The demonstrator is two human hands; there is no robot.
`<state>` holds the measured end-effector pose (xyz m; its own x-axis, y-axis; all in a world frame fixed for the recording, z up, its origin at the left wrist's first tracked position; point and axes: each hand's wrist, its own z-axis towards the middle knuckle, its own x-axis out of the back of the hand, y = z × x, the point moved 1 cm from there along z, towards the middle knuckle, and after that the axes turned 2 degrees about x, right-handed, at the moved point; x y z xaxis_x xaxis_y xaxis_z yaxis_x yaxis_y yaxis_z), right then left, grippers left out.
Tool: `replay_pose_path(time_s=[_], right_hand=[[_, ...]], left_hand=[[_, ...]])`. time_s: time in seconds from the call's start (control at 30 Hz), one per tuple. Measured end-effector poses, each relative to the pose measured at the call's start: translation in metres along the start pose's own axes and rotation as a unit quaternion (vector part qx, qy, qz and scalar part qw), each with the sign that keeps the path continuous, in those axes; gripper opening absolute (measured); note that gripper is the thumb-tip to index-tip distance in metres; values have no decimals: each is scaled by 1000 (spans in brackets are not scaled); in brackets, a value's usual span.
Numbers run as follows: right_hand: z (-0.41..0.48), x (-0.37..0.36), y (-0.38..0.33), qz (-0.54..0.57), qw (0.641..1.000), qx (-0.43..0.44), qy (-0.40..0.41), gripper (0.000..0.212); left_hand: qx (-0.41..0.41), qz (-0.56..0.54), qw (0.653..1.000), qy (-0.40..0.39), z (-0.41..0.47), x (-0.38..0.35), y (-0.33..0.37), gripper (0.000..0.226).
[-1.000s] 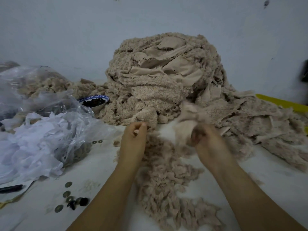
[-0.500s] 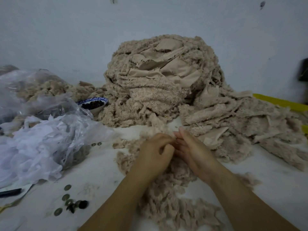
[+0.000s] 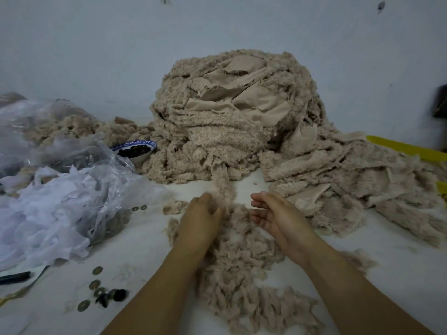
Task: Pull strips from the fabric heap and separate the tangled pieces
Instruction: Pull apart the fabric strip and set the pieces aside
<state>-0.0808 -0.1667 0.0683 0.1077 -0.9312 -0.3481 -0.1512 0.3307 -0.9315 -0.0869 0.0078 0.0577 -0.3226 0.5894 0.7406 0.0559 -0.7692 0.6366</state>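
A tall heap of beige fuzzy fabric [image 3: 232, 117] stands at the back middle of the white table and spreads low to the right. One fuzzy strip [image 3: 223, 187] hangs from its foot toward me. My left hand [image 3: 200, 218] grips the lower end of that strip, fingers curled around it. My right hand [image 3: 273, 213] hovers just right of the strip, palm turned inward, fingers relaxed and holding nothing. Between my forearms lies a pile of pulled strips [image 3: 242, 274], running down to the near edge.
A clear plastic bag [image 3: 60, 180] with white scraps fills the left side. A blue-rimmed bowl [image 3: 137, 149] of dark pieces sits by the heap. Coins and dark buttons [image 3: 101, 293] lie at front left, beside a black pen [image 3: 14, 278]. A yellow object [image 3: 406, 148] lies far right.
My hands were pressed together over the pile half a second ago; now they have parted. The right hand has opened and the left holds a strip running from the heap.
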Motion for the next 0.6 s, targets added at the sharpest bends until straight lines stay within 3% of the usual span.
replay_pose_path(time_s=[0.13,0.2,0.33,0.43,0.53,0.6], right_hand=[[-3,-4,3,-33,999,-7,-22,28],[-4,-7,4,-41,998,-11,-41,36],[-7,-6,0,-11,994,-70,-79,50],[-8,3,-8,45,989,-84,-109,34],[-3,6,-8,67,992,-18,-106,24],[-2,3,-6,62,994,23,-86,27]], left_hand=[[-81,-59,991,89,-6,9,8,14],[-136,-108,981,86,-15,13,22,10],[-225,-148,955,-121,-47,2,50,8],[-259,-159,934,-189,-55,-5,57,11],[-258,-168,941,-139,-52,-7,51,15],[-194,-195,960,-55,-44,-4,44,26]])
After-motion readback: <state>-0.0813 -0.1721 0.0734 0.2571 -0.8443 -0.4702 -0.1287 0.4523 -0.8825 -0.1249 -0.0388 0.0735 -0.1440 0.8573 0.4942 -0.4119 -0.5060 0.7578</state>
